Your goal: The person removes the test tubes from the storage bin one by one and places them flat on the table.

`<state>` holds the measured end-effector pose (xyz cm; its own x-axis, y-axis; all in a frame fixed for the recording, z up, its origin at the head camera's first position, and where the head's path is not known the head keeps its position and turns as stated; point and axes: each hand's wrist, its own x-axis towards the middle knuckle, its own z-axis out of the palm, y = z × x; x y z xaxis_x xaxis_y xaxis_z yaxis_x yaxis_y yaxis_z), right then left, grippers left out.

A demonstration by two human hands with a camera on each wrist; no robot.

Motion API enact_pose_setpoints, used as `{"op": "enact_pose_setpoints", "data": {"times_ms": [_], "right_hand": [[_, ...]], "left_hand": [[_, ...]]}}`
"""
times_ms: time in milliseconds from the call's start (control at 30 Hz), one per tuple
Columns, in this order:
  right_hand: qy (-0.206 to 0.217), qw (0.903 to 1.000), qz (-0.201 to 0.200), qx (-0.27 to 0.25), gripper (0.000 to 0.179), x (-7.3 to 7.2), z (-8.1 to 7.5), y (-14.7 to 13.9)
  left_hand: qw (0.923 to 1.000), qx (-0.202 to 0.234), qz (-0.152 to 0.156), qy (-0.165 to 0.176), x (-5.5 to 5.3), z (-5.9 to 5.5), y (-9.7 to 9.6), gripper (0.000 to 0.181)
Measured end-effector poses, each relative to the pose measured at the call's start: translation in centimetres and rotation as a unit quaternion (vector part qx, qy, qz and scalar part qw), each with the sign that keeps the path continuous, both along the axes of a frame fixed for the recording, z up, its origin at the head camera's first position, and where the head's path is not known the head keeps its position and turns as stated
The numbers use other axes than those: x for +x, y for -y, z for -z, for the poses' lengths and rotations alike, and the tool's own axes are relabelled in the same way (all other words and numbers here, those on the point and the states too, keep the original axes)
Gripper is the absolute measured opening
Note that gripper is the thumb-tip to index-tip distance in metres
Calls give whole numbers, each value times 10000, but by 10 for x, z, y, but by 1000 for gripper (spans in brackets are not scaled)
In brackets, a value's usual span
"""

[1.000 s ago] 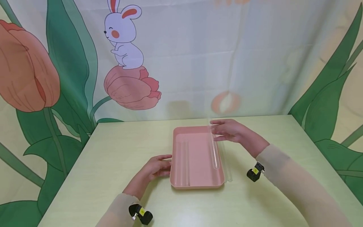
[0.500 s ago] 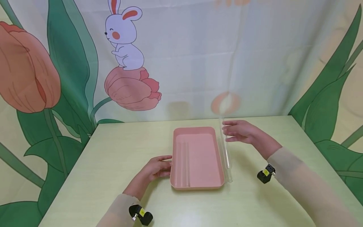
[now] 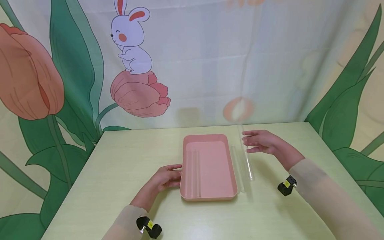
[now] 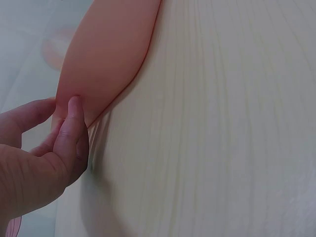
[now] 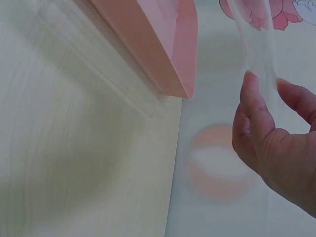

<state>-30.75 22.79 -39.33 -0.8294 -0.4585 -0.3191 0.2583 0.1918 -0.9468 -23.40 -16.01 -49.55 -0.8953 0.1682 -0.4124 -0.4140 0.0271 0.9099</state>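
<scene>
A clear test tube (image 3: 248, 163) is pinched between the thumb and fingers of my right hand (image 3: 260, 141), to the right of a pink tray (image 3: 214, 138). It slants with its lower end towards me; the right wrist view shows the held test tube (image 5: 259, 44) between the fingertips. At least one clear tube (image 3: 196, 173) lies lengthwise in the tray's left part. Another clear tube (image 3: 239, 171) lies on the table along the tray's right side. My left hand (image 3: 165, 176) touches the tray's left wall with extended fingers; the pink wall (image 4: 106, 54) fills the left wrist view's upper part.
A pale wood-grain table (image 3: 132, 146) carries everything. Behind its far edge hangs a printed curtain (image 3: 192, 66) with tulips and a rabbit. A small black device (image 3: 149, 227) sits on the left sleeve, a similar black device (image 3: 287, 185) on the right.
My right hand has carried the test tube rightwards, from above the tray's right side, past the tube lying on the table. The left hand and the tray have stayed in place.
</scene>
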Motion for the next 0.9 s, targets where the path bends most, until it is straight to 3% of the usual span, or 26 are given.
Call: {"op": "enact_pose_setpoints", "data": {"times_ms": [167,467,900], "right_hand": [[87,9992,192,340,66,1,5,1],[218,9972,477,530,64,-4,20,0],[267,9953,541,753,62,-5,45,6]], "left_hand": [[10000,-35,-74,46,0,0,0,51],[9999,-86,-56,30,0,-1,1,51],[10000,-53,-33,52,-1,-1,1,50]]}}
